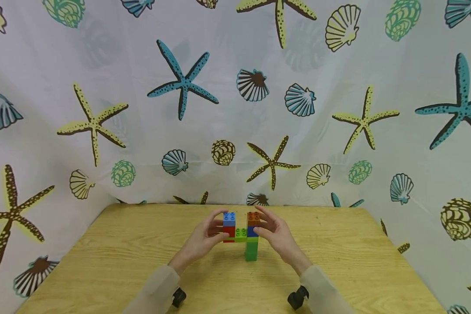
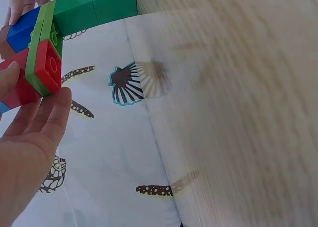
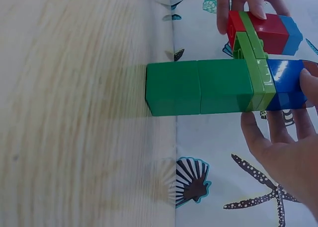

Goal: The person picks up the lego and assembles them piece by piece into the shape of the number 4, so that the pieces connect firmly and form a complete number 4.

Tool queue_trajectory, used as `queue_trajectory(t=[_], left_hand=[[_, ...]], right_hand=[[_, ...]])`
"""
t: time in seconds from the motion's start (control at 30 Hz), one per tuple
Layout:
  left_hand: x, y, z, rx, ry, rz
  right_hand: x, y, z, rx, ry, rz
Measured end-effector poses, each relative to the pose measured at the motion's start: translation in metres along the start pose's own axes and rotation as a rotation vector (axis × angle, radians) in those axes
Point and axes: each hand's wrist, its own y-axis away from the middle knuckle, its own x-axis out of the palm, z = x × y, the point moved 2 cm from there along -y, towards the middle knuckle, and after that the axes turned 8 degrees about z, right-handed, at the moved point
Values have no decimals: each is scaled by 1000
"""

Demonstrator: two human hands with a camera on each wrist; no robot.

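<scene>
A structure of toy building bricks stands on the table, in the middle of the head view. Its right column has two green bricks (image 3: 198,88) at the bottom, then lime green plates (image 1: 240,234), a dark blue brick (image 1: 252,231) and a brown brick (image 1: 253,216). On the left arm of the plates sit a red brick (image 1: 229,231) and a light blue brick (image 1: 229,217), with a small red piece (image 2: 48,68) underneath. My left hand (image 1: 204,235) pinches the red brick between thumb and fingers. From the other side, my right hand (image 1: 276,233) holds the dark blue brick.
The light wooden table (image 1: 149,248) spreads out around the bricks. Behind and beside it hangs a white cloth (image 1: 220,117) printed with starfish and shells. A black wrist device (image 1: 178,297) is on my left wrist, and another (image 1: 297,298) on my right.
</scene>
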Motion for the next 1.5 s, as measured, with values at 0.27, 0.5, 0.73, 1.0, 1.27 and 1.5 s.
queue_trajectory(t=[0.27, 0.5, 0.73, 1.0, 1.27, 1.5], left_hand=[[-1, -4, 3, 27, 83, -21], [-1, -11, 9, -34, 148, -75], [1, -19, 19, -68, 229, -120], [2, -28, 24, -114, 250, -67], [2, -31, 30, -217, 206, 71], [3, -34, 35, -279, 210, 74]], right_hand=[[1, -2, -5, -14, 137, 26], [0, -6, -10, 7, 97, 26], [-5, -9, -15, 67, 6, 13], [-10, -12, -21, 149, -61, -11], [-13, -12, -31, 238, -119, -14], [-16, -14, -39, 281, -143, 25]])
